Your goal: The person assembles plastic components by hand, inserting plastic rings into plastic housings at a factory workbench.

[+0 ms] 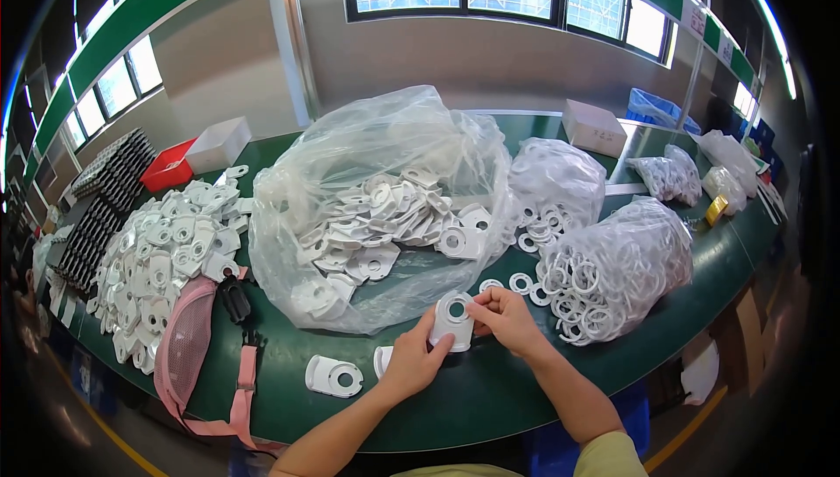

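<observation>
Over the front of the green table my left hand (415, 357) grips a white plastic plate with a round hole (451, 337), its thumb across the plate's lower face. My right hand (506, 318) is closed at the plate's upper right edge, with thumb and forefinger against the rim of the hole. Whether those fingers also pinch a loose ring cannot be seen. On the table left of my hands lies a similar white plate (333, 375); another white piece (381, 361) is partly hidden behind my left wrist. Just beyond my right hand are a few loose white rings (521, 284).
A large clear bag (289, 214) of white plates stands mid-table. Right of it are a bag of white rings (643, 254) and a smaller bag (560, 171). At left lie a heap of white plates (144, 258), a pink mesh belt bag (185, 337) and a red bin (168, 166).
</observation>
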A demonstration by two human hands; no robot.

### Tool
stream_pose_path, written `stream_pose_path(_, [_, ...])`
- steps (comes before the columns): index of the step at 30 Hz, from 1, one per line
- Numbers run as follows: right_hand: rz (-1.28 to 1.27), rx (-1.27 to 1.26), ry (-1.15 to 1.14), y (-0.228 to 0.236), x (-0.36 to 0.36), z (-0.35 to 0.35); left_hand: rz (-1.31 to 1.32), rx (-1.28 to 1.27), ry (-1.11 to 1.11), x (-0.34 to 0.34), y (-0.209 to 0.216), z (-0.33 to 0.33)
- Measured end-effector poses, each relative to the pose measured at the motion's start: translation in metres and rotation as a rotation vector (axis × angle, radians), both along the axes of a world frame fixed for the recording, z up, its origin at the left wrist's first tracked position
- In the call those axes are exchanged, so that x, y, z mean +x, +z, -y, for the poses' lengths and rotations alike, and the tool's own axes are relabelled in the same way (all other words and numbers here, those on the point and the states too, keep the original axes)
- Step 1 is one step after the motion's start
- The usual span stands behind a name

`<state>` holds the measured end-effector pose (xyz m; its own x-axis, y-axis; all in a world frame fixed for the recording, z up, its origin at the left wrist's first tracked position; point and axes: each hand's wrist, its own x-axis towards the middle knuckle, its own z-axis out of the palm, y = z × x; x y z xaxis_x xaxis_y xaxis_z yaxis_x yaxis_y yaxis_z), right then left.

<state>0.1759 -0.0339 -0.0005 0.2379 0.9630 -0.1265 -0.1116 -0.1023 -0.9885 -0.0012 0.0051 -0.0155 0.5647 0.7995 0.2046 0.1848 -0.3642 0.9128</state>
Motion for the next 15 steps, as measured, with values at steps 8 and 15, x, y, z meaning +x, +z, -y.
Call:
stream_pose_path(8, [0.237, 0.033, -0.151, -0.007, -0.007, 0.001, -0.178, 0.081, 0.061, 0.008, 0.011, 0.020])
stream_pose_path(15, [0.465, 0.112, -0.026, 0.003, -0.007, 0.005, -0.099, 0.137, 0.045, -0.001, -0.003, 0.006])
